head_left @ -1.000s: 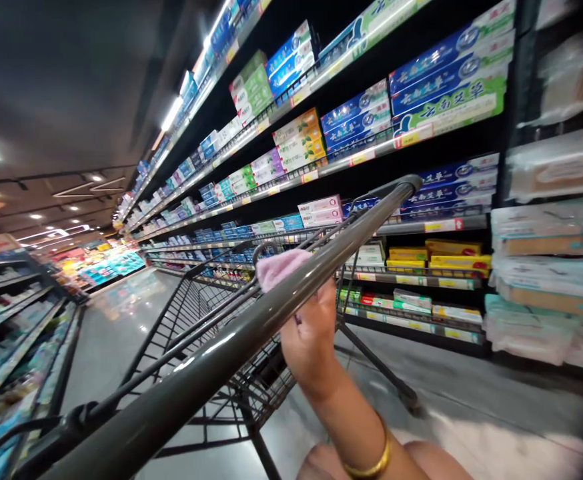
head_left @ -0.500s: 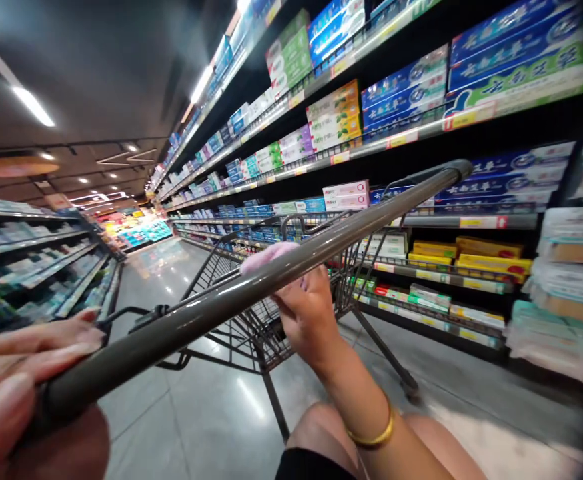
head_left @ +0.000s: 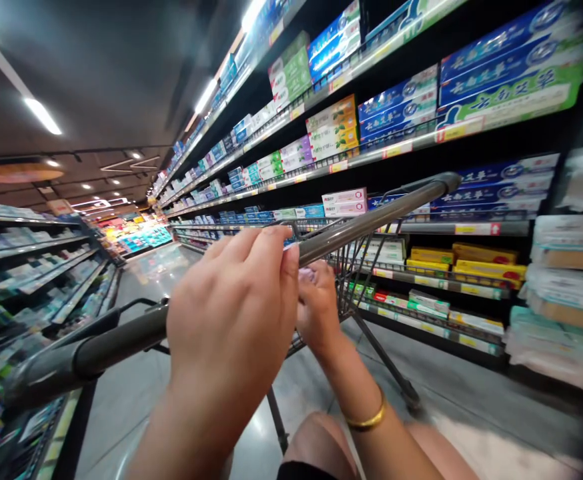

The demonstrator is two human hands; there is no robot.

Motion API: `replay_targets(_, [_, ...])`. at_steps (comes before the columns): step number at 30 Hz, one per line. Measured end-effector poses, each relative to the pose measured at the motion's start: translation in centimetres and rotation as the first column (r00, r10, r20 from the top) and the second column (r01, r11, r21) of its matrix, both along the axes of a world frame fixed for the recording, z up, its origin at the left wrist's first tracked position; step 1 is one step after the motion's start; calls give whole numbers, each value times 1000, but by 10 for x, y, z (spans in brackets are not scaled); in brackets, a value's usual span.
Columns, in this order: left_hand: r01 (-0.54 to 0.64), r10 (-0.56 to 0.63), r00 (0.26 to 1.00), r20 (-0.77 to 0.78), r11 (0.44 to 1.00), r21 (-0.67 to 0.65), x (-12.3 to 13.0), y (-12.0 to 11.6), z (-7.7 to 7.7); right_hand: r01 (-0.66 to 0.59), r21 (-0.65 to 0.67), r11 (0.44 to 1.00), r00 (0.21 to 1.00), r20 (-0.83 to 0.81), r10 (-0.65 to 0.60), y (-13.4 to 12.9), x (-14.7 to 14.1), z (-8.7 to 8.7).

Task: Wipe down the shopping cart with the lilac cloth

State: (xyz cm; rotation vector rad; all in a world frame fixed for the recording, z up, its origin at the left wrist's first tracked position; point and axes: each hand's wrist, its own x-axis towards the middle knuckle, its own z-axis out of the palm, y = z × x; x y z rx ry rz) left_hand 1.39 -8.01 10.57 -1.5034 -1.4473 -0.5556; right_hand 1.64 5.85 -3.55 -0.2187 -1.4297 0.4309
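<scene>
A dark grey shopping cart handle (head_left: pixel 371 219) runs slantwise across the view. My left hand (head_left: pixel 234 303) is wrapped over its middle, back of the hand up, with the fingertips hidden on the far side. Below and behind the handle, my right hand (head_left: pixel 317 307) is closed on a pink cloth (head_left: pixel 307 274). Only a small part of the cloth shows between the hands; the rest is covered. Beyond the hands is the cart's wire basket (head_left: pixel 354 277), partly hidden.
Shelves of boxed toothpaste (head_left: pixel 396 110) rise along the right, beside the cart. Clear-wrapped packs (head_left: pixel 566 300) hang at the far right. Another stocked shelf (head_left: pixel 31 260) lines the left. A shiny aisle floor (head_left: pixel 146 270) runs between them. A bare knee (head_left: pixel 319 440) is below the cart.
My left hand has moved right and up from the handle's near left end to its middle, covering much of the cloth. My right hand stays below the handle, holding the cloth.
</scene>
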Motion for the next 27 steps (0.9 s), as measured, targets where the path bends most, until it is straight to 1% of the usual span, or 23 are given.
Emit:
replay_targets(2, [-118,119,992,-33,993,31,-6,8,-4,113,-60,992,989,-91,-118,14,8,0])
replay_targets(3, [-158,160,986,-53,987,42,-9,10,-6,175,-84,981,975,-127,-184,19,11,0])
replay_targets(5, [-193,198,978,-68,979,65,-15,11,-10,247,-79,966,957,-136,-255,21,15,3])
replay_targets(6, [-194,199,978,-64,978,79,-17,10,-11,252,-35,967,960,-113,-255,18,14,5])
replay_targets(8, [-205,209,977,-48,976,78,-20,8,-11,205,81,975,979,-41,-202,6,8,8])
replay_targets(10, [-236,239,969,-55,970,57,-24,5,-10,160,136,978,986,17,-163,-3,0,9])
replay_targets(12, [-268,271,959,-82,962,43,-28,1,-9,164,102,981,986,17,-166,0,-3,5])
replay_targets(14, [-273,277,955,-101,960,55,-33,-4,-10,235,13,972,972,-13,-235,13,1,-1])
replay_targets(16, [-274,279,956,-93,959,67,-37,-7,-11,358,-83,930,933,-12,-360,26,8,-6])
replay_targets(17, [-276,281,956,-83,959,73,-39,-9,-12,404,-108,908,914,1,-406,29,12,-7])
replay_targets(18, [-278,284,957,-68,957,76,-40,-10,-12,423,-107,900,906,17,-424,29,13,-6])
replay_targets(19, [-285,289,956,-46,956,77,-41,-11,-13,409,-83,909,913,31,-408,24,13,-4])
replay_targets(20, [-290,293,956,-24,954,76,-41,-12,-13,367,-42,929,930,48,-365,17,11,-2])
replay_targets(22, [-289,290,957,-3,954,73,-42,-13,-13,246,57,967,965,81,-250,-3,4,3])
replay_targets(24, [-274,277,961,-23,958,79,-43,-14,-13,176,125,976,977,102,-189,-17,-4,6])
replay_targets(25, [-261,265,963,-48,962,83,-44,-14,-12,166,138,976,978,101,-180,-19,-6,5])
replay_targets(27, [-241,250,964,-90,965,100,-47,-15,-12,189,109,976,979,60,-196,-10,-3,1])
